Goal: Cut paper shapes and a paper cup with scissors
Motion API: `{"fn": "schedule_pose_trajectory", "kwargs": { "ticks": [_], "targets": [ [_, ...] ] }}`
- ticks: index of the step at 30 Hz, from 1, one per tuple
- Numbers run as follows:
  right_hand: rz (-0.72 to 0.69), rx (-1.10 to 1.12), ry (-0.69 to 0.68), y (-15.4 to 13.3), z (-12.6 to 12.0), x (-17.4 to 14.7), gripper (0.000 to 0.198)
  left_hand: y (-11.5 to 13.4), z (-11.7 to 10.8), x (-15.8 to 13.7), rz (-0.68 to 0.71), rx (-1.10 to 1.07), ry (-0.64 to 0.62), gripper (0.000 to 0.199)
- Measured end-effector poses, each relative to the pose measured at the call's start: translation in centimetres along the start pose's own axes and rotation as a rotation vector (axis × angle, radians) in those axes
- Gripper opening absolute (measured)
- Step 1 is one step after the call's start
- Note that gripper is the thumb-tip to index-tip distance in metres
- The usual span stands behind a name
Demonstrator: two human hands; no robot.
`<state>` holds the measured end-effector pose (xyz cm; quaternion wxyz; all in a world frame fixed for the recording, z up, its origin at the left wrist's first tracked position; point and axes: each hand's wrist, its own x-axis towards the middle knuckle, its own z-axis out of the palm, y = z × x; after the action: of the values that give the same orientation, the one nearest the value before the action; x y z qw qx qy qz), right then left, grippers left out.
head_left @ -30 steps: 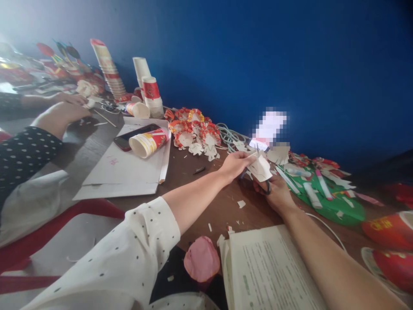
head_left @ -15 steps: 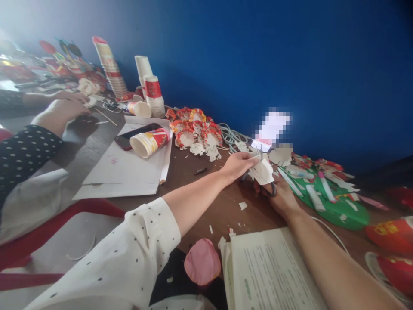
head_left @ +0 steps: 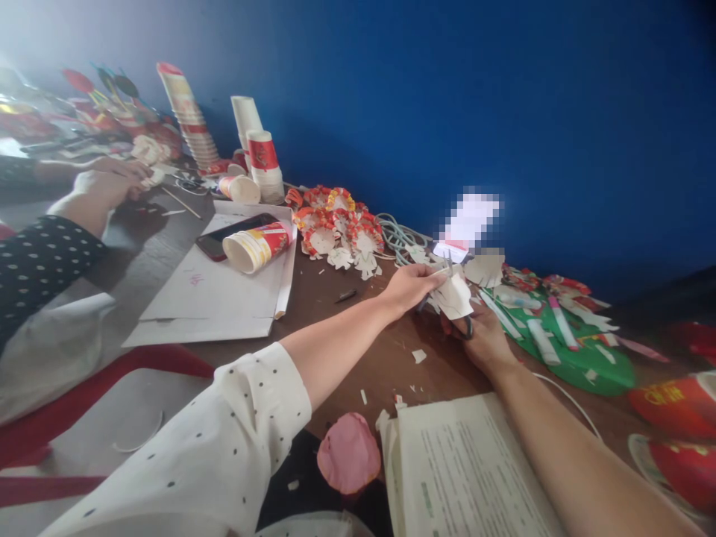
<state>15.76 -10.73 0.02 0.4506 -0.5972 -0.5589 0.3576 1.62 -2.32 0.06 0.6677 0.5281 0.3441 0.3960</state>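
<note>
Between thumb and fingers, my left hand pinches a piece of white paper with an uneven edge. My right hand grips a pair of scissors by the dark handles, partly hidden under the paper. The blade tips poke up past the paper's top edge, beside my left fingertips. Behind the hands leans a lit, blurred-out phone. Close by on the left lies a heap of red and white cut-paper flowers. Small paper scraps are scattered below my hands.
A green mat with markers and scraps lies to the right. Printed sheets and a pink paper circle are in front. Stacked paper cups and a white folder stand left, near a co-worker's hands.
The view has shifted slightly, moving everything a little left. Both hands keep their hold on the paper and scissors, with hardly any other movement.
</note>
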Motion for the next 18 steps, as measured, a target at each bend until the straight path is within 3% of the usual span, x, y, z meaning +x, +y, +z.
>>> {"fn": "schedule_pose_trajectory", "kwargs": {
  "ticks": [6,18],
  "targets": [
    [0.016,-0.016,0.032,-1.04,0.44,-0.33,0.032,0.03,0.13,-0.01,-0.025,-0.046,0.0,0.025],
    [0.025,-0.056,0.066,-0.47,0.47,-0.26,0.036,-0.09,0.2,0.08,-0.06,-0.132,-0.008,0.019]
  ]
}}
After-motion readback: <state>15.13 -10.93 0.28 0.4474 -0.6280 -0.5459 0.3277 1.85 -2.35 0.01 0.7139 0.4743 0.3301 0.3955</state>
